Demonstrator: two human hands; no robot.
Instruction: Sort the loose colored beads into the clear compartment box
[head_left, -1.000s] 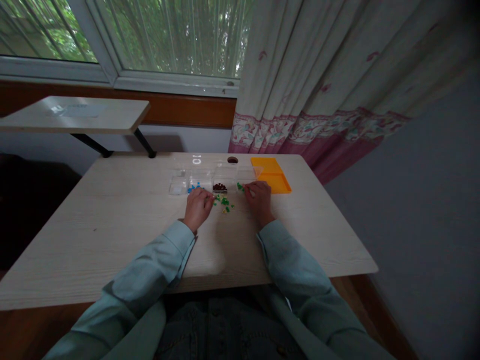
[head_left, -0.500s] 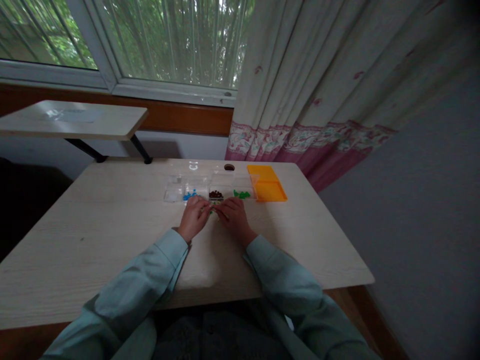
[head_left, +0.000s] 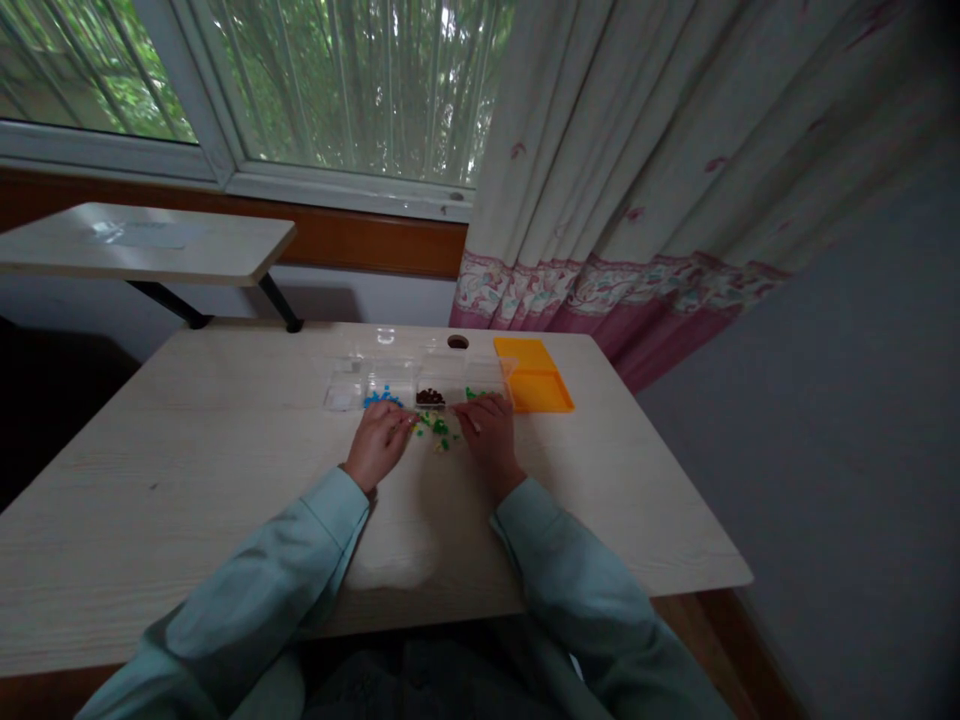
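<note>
Drawing apart now, after meeting half a second ago over the bench of pale wood (head_left: 247, 480). Letting be seen again, between the bare left hand (head_left: 377, 442) and the bare right hand (head_left: 491, 435), a loose, flat pile of small green and pale yellow pieces (head_left: 440, 427), lying on the bench in front of the long clear plastic box with compartments (head_left: 349, 395). Meaning for the work in hand, by judgement: still mixed in colour, and again open to the fingers.

Keeping the left hand almost in its place, with thumb and fingers bent together at the left edge of the pile, near the small bright blue pieces (head_left: 381, 396) in the box. Moving the right hand to the right, with fingers curled in front of the right compartment, partly hiding the small green pieces (head_left: 472, 393) inside. Cannot tell, for either grip, whether closed on a piece or only bent near one: too small and too dark at the fingertips.

Seeing no clear change in the small dark brown pieces (head_left: 430, 397), gathered in the compartment between the blue and the green ones. Finding also, at the right end of the box, a flat orange plastic case (head_left: 544, 392), untouched by both hands.
</note>
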